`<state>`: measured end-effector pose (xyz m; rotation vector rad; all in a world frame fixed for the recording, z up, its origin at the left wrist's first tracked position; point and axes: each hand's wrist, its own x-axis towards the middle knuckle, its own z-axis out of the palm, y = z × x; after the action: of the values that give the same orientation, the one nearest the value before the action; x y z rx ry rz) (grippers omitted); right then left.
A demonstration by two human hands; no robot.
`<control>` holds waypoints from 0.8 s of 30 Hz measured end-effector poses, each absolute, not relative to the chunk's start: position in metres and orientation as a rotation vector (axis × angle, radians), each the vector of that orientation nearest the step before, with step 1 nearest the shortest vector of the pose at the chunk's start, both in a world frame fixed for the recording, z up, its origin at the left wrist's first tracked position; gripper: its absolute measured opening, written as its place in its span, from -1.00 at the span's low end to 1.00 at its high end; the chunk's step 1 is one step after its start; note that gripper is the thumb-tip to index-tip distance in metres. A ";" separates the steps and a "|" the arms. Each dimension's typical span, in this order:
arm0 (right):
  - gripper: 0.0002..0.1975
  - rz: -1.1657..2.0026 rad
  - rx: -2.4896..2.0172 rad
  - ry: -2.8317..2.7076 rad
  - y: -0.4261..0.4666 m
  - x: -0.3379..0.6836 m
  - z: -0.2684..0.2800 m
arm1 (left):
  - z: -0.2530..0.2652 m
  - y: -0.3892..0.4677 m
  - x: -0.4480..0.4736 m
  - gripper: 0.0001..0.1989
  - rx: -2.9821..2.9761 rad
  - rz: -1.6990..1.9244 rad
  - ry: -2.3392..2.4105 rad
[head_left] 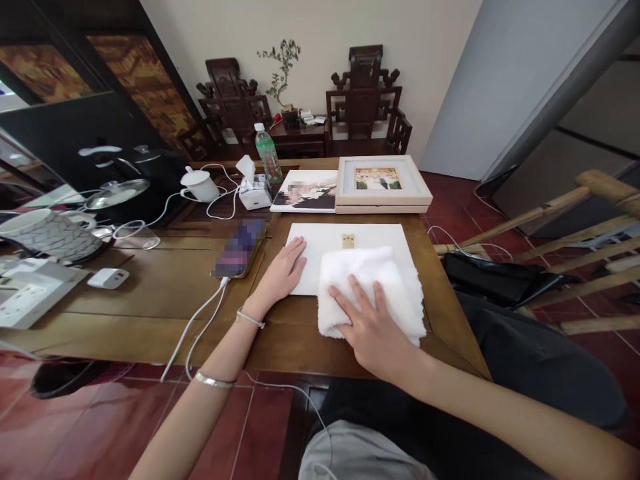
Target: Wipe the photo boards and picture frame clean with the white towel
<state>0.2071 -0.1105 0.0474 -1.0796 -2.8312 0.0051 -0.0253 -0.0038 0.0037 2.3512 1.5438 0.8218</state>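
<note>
A folded white towel [370, 267] lies over the lower right part of a flat white board [320, 235] on the wooden table. My right hand [375, 327] rests on the towel, palm down with its fingers spread. At the board's left edge, my left hand [287, 267] lies with its fingers stretched out flat, touching the board. A small gold-coloured metal plate with dark holes [348, 241] shows on the board just above the towel. The towel hides the board's lower right corner.
Behind the board lie a framed photo [425, 193] and an unframed print [304, 190]. To the left are a charging phone [240, 250], a tissue box [256, 193], a green-labelled bottle [268, 153], a lidded white cup [199, 185], a clear glass [137, 235] and a power strip [35, 290].
</note>
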 end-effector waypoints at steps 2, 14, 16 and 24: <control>-0.66 0.071 -1.075 -2.854 -0.100 0.209 0.052 | 0.004 -0.004 -0.025 -0.52 2.350 0.819 1.545; -0.39 0.370 -1.149 -2.840 0.037 0.208 0.070 | 0.004 -0.003 -0.025 -0.52 2.331 0.823 1.537; -0.39 0.350 -1.199 -2.819 0.053 0.203 0.070 | 0.004 -0.003 -0.026 -0.52 2.331 0.819 1.533; -0.43 0.057 -1.353 -2.761 0.036 0.179 0.050 | 0.002 -0.002 -0.026 -0.52 2.317 0.830 1.538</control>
<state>0.1787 0.0359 0.0495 -1.3532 -2.7608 0.0571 -0.0259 -0.0025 0.0024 2.3166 1.5378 0.8298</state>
